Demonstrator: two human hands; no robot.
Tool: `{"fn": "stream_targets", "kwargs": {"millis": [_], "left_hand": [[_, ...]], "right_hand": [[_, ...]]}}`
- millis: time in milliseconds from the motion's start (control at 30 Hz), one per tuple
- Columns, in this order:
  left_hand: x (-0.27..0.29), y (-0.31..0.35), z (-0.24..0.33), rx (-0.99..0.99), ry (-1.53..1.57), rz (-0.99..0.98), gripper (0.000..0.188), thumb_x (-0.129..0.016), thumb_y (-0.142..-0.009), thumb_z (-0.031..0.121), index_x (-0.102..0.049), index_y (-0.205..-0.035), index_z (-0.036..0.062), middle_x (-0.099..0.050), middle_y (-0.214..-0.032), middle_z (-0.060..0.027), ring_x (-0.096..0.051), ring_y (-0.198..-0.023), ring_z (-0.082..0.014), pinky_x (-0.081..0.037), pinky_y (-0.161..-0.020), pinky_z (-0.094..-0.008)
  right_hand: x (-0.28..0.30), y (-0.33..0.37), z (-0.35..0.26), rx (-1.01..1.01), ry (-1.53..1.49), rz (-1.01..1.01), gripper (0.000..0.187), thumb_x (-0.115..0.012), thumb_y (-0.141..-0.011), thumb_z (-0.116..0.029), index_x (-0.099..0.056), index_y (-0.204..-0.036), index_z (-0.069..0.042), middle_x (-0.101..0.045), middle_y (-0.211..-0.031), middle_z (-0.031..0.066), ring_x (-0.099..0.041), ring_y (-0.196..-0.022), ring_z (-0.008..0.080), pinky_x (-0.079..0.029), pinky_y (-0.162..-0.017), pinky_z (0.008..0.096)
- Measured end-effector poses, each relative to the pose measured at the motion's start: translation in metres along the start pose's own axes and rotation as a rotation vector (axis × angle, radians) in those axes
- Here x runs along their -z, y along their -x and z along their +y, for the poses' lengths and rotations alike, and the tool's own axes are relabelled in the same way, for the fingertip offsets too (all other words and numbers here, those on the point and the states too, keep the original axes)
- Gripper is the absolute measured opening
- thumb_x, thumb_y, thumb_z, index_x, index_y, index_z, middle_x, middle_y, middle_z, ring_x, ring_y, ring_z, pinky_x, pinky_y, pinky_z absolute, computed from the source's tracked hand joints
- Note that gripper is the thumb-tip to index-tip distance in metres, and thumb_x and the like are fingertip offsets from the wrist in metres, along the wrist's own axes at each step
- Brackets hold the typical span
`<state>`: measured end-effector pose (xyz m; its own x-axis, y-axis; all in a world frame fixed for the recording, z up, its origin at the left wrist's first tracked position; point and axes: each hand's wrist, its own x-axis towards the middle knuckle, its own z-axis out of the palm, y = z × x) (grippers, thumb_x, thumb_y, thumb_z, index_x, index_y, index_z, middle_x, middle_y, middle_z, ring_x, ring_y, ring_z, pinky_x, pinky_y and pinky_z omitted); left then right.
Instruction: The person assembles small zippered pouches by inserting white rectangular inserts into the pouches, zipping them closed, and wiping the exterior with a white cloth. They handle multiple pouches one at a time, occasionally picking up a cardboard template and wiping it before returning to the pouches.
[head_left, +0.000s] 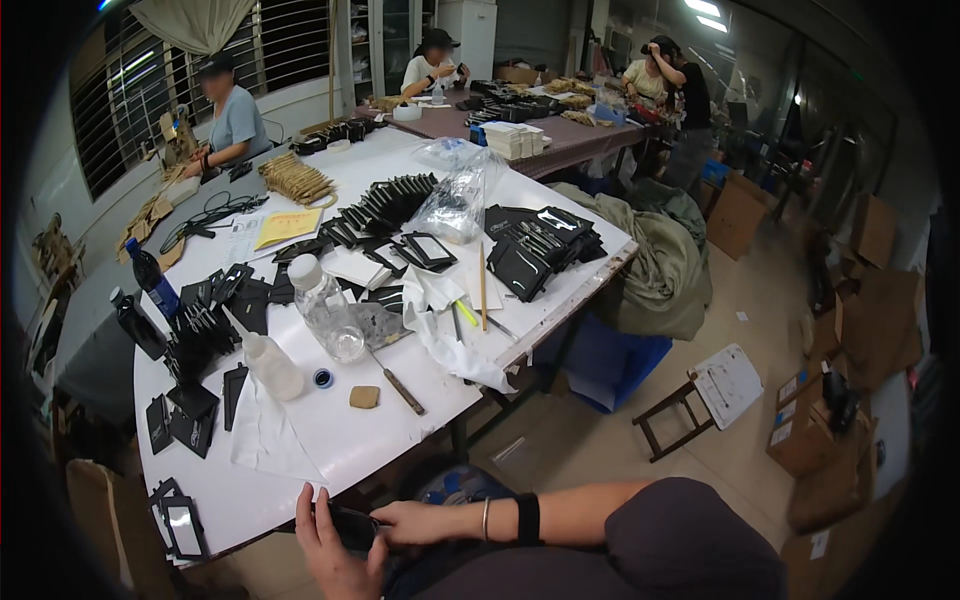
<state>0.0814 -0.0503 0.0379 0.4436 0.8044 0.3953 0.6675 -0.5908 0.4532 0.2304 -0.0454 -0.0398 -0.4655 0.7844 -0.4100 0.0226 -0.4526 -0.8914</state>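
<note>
Below the table's near edge, my left hand (338, 552) has its fingers stretched along one side of a dark flat piece (352, 528), with the thumb on the other side. My right hand (412, 522) closes on the right end of that piece; its fingertips are partly hidden. The piece looks black, but its exact kind does not show. On the white tabletop (390, 425) nearby lie a white cloth (275, 440), a tan block (364, 397), an awl-like tool with a wooden handle (400, 385) and a small dark-blue cap (322, 378).
A white squeeze bottle (270, 365) and a clear bottle (330, 310) stand mid-table. Black wallet-like pieces (535, 245) lie in stacks, others with windows (183, 525) at the near left corner. A stool (715, 390) and cardboard boxes (805, 420) stand right. Several people work beyond.
</note>
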Motion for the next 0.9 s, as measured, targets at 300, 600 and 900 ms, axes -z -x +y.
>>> {"fn": "stream_targets", "kwargs": {"millis": [300,600,900], "left_hand": [[-0.009,0.001,-0.003,-0.088,-0.044,-0.005,0.072,-0.074,-0.071,0.019,-0.04,-0.131,0.0003,-0.042,-0.13,-0.0245,-0.044,-0.115,-0.0401,-0.038,-0.095,-0.0437],[-0.022,0.001,-0.014,-0.136,-0.019,0.003,0.081,-0.075,-0.053,0.013,-0.045,-0.127,0.0004,-0.041,-0.131,-0.0228,-0.05,-0.101,-0.039,-0.042,-0.085,-0.0449],[-0.022,-0.004,-0.015,-0.177,-0.028,0.016,0.083,-0.074,-0.052,0.012,-0.043,-0.129,0.0001,-0.04,-0.13,-0.0247,-0.049,-0.102,-0.0401,-0.041,-0.085,-0.0449]], "right_hand": [[-0.014,0.004,0.005,0.435,0.565,0.533,0.014,-0.053,-0.075,-0.008,-0.056,-0.088,-0.003,-0.061,-0.076,0.0213,-0.059,-0.061,0.0328,-0.046,-0.059,0.0368],[0.005,0.004,-0.008,-0.063,-0.057,-0.101,0.017,-0.053,-0.069,0.004,-0.059,-0.086,0.001,-0.058,-0.07,0.007,-0.055,-0.061,0.015,-0.042,-0.047,0.0304],[-0.011,-0.008,0.011,0.367,0.22,0.327,0.02,-0.057,-0.076,-0.017,-0.059,-0.091,-0.003,-0.065,-0.087,0.0165,-0.063,-0.083,0.0329,-0.047,-0.071,0.0374]]}}
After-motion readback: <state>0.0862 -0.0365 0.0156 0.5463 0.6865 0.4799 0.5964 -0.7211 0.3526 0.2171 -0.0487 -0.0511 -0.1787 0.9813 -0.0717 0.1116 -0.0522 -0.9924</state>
